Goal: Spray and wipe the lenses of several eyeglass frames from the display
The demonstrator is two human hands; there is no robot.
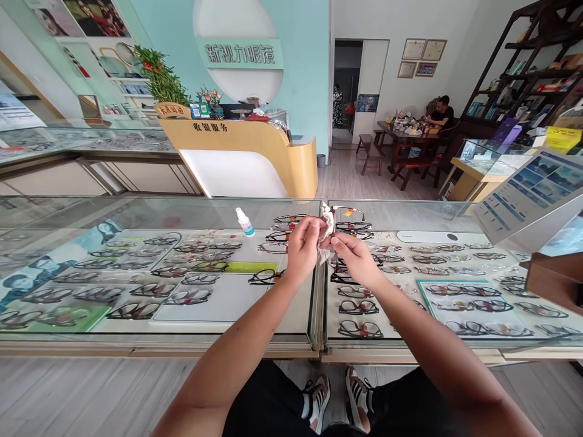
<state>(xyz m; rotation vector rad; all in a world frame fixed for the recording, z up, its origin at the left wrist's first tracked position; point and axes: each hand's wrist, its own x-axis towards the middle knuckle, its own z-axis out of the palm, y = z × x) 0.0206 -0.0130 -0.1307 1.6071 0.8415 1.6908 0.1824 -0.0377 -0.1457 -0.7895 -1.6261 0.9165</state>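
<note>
My left hand (pixel 304 244) is closed on a pale, crumpled cloth (pixel 327 220), thumb and fingers pressed together. Close beside it, my right hand (pixel 354 257) pinches dark-rimmed eyeglasses (pixel 333 222), which the cloth and my fingers largely cover. Both hands are raised over the seam between two glass display cases. A small white spray bottle (pixel 245 223) with a blue-green label stands on the glass top to the left of my hands.
Many eyeglasses lie in the left display case (pixel 218 340) and the right display case (pixel 437 346). A sign board (pixel 531 188) stands at the right. Beyond are a cash counter (pixel 300 167) and a person (pixel 441 114) seated at a wooden table (pixel 395 135).
</note>
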